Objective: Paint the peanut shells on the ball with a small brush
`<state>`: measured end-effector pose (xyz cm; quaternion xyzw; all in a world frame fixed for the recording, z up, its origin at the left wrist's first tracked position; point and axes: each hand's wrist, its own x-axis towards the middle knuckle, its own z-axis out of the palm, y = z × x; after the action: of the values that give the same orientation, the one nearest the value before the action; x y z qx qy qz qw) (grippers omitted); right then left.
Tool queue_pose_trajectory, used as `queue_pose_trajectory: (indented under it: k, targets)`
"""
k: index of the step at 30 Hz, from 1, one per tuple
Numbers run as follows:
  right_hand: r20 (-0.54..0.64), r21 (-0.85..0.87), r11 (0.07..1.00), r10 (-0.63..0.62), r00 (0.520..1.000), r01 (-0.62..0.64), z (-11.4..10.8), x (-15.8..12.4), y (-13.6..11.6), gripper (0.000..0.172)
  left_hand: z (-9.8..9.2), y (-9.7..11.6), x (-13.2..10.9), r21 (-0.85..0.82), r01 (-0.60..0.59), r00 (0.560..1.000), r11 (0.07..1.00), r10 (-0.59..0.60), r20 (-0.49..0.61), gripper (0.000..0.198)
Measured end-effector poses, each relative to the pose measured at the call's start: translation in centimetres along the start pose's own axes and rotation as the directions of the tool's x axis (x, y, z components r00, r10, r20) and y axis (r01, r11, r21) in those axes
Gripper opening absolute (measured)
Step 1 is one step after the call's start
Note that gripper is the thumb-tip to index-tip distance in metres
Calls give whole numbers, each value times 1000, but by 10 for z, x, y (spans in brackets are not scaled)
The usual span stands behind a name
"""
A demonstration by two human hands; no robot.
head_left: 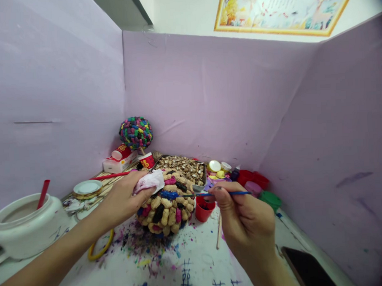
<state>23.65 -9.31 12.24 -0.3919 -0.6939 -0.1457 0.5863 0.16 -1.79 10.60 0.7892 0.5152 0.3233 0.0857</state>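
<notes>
A ball covered in peanuts (165,217) sits on the paint-spattered table, some of its shells coloured black, pink and blue. My left hand (126,196) presses a crumpled white tissue (151,181) against the ball's upper left side. Between the thumb and fingers of my right hand (244,212) is a thin blue paintbrush (239,193), held level. Its tip reaches a peanut on the ball that is wet-looking blue. Just behind the brush, a red cup (204,210) stands close to the ball's right side.
A white pot (33,225) stands left, a yellow ring (102,248) beside it. Behind are a finished-looking coloured ball (136,132) on a stick and a tray of shells (179,163). Paint tubs (269,200) sit right; a phone (307,266) lies at front right.
</notes>
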Motion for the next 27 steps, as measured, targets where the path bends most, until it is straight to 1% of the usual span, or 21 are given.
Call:
queue_pose_trajectory:
  k: [8, 13, 17, 21, 27]
  targets:
    - [-14, -23, 999, -28, 1000, 28, -1, 0, -3, 15, 3, -3, 0, 14, -15, 999, 1000, 16, -38, 42]
    - [29, 43, 998, -48, 998, 47, 3, 0, -7, 17, 3, -3, -1, 15, -22, 999, 1000, 23, -24, 42]
    - [2, -8, 998, -63, 998, 63, 1, 1, -6, 14, 3, -3, -1, 17, -23, 999, 1000, 24, -27, 42]
    - [-25, -71, 996, -61, 998, 59, -2, 2, -3, 16, 2, 0, -1, 32, -23, 1000, 999, 24, -10, 40]
    - [-15, -78, 995, -66, 998, 65, -3, 2, -4, 16, -1, 3, -3, 84, -13, 1000, 996, 14, -12, 43]
